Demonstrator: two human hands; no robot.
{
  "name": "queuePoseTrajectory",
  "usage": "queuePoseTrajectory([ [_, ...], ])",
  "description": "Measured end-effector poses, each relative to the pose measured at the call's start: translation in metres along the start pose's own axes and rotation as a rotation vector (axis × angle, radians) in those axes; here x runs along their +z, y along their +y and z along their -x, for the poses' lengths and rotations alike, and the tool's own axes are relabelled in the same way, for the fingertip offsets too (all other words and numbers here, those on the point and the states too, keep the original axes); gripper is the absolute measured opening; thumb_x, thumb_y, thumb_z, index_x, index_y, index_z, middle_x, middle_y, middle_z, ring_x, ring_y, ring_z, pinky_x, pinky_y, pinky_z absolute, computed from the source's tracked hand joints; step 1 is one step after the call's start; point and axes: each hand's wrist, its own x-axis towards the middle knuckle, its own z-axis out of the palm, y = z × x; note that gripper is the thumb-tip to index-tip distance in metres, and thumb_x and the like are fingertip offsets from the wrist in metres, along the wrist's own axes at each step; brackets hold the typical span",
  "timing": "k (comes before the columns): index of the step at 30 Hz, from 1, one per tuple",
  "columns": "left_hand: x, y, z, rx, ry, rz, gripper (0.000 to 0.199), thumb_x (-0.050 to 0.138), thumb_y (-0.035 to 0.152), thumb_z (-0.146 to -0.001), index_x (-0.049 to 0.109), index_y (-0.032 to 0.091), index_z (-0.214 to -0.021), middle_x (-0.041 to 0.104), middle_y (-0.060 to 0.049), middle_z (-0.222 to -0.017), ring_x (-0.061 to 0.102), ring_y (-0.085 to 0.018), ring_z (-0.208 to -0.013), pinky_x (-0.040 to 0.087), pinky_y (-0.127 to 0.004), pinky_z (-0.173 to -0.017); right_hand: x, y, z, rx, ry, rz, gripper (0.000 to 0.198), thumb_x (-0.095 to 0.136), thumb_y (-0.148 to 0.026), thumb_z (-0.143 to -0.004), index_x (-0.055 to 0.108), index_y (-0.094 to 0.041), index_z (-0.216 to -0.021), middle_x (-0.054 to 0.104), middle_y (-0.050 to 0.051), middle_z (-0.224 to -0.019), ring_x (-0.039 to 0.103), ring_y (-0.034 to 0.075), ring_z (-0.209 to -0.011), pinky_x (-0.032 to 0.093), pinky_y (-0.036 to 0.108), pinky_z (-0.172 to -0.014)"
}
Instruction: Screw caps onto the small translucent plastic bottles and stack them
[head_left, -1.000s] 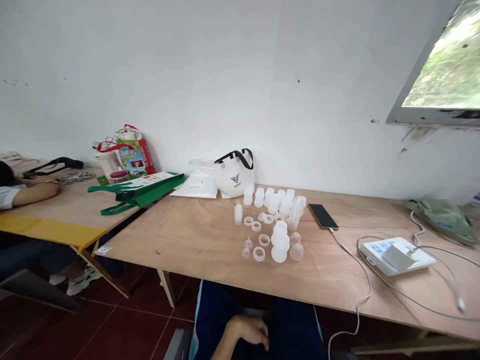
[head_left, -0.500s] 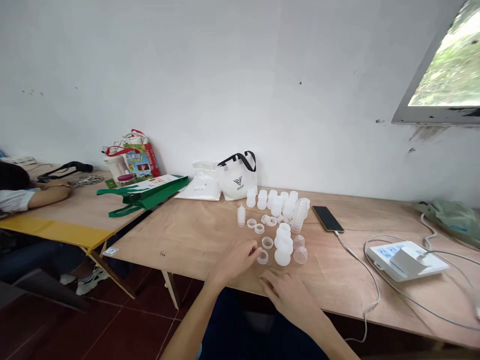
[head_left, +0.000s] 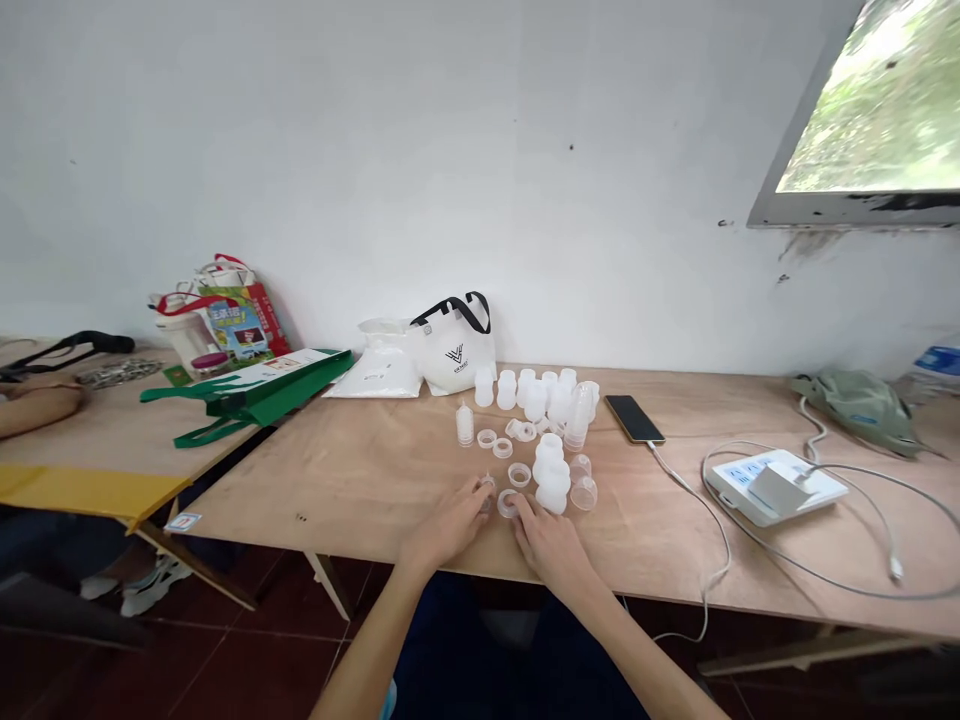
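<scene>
Across the near edge of the bench point(head_left: 360, 470), low in the middle of the frame, we have both hands laid forward, probably so that the small parts sit right at our fingertips. Our left hand point(head_left: 448, 530) is half open, its fingers bent toward a teat point(head_left: 488, 480); the fingertips seem to meet that clear piece, but they partly hide it, and we cannot tell whether they pinch it. Our right hand point(head_left: 553, 550) lies palm down and loosely curled, its foremost fingers at the edge of the front ring point(head_left: 501, 505). It looks like a light touch; whether there is any grip, we cannot tell.

Just beyond that ring, a little below the centre of the frame, the second ring point(head_left: 519, 484) lies flat. To its right are the front bottles point(head_left: 552, 490), with the clear caps point(head_left: 583, 495) just beside them. Farther up, the back bottles point(head_left: 535, 402) stand clustered; we judge that like is set with like to keep the kinds apart. Near the wall point(head_left: 300, 150), the white bag point(head_left: 454, 360) seems pushed back to leave working room. Right of centre, the phone point(head_left: 634, 418) has its cable point(head_left: 653, 450) plugged in, presumably to charge.
</scene>
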Motion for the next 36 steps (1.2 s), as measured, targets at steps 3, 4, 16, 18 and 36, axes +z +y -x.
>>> queuePoseTrajectory([
  [3, 0.002, -0.002, -0.001, -0.020, 0.034, 0.032, 0.037, 0.049, 0.010, -0.091, 0.056, 0.025, -0.124, 0.060, -0.006, -0.130, 0.060, -0.025, -0.113, 0.044, -0.033, -0.096, -0.002, 0.001, -0.002, 0.026, -0.033, 0.018, 0.023, 0.046, -0.016, -0.099, 0.057, -0.020, -0.119, 0.071, 0.008, -0.106, 0.068, 0.021, -0.080, 0.036, 0.026, -0.055],
  [4, 0.002, -0.003, -0.001, -0.012, 0.052, 0.049, 0.039, 0.049, 0.009, -0.090, 0.056, 0.025, -0.125, 0.061, -0.006, -0.130, 0.060, -0.025, -0.115, 0.044, -0.033, -0.097, -0.002, 0.001, -0.003, 0.033, -0.036, 0.019, 0.023, 0.045, -0.016, -0.100, 0.057, -0.020, -0.120, 0.071, 0.008, -0.107, 0.069, 0.022, -0.081, 0.036, 0.026, -0.055],
  [16, 0.000, -0.001, -0.006, -0.022, 0.071, 0.063, 0.022, 0.052, 0.023, -0.093, 0.064, 0.026, -0.111, 0.065, -0.005, -0.116, 0.060, -0.025, -0.113, 0.045, -0.034, -0.092, -0.009, -0.003, -0.005, -0.022, -0.028, 0.051, 0.020, 0.047, -0.022, -0.102, 0.058, -0.021, -0.118, 0.073, 0.007, -0.102, 0.069, 0.023, -0.083, 0.040, 0.028, -0.061],
  [18, 0.001, 0.001, -0.006, -0.067, 0.072, 0.034, 0.024, 0.051, 0.024, -0.094, 0.064, 0.026, -0.115, 0.063, -0.006, -0.120, 0.059, -0.027, -0.115, 0.045, -0.036, -0.092, -0.009, -0.005, -0.005, -0.001, -0.037, 0.064, 0.020, 0.047, -0.022, -0.101, 0.059, -0.020, -0.118, 0.073, 0.007, -0.101, 0.070, 0.023, -0.082, 0.042, 0.028, -0.061],
  [36, -0.016, -0.011, -0.006, -0.219, 0.278, 0.284, 0.024, 0.060, 0.044, -0.088, 0.064, 0.021, -0.094, 0.074, -0.003, -0.092, 0.067, -0.023, -0.088, 0.048, -0.032, -0.079, -0.006, -0.002, -0.004, -0.226, 0.166, -0.141, 0.025, 0.056, -0.019, -0.097, 0.062, -0.023, -0.121, 0.063, 0.010, -0.135, 0.066, 0.026, -0.113, 0.059, 0.034, -0.078],
])
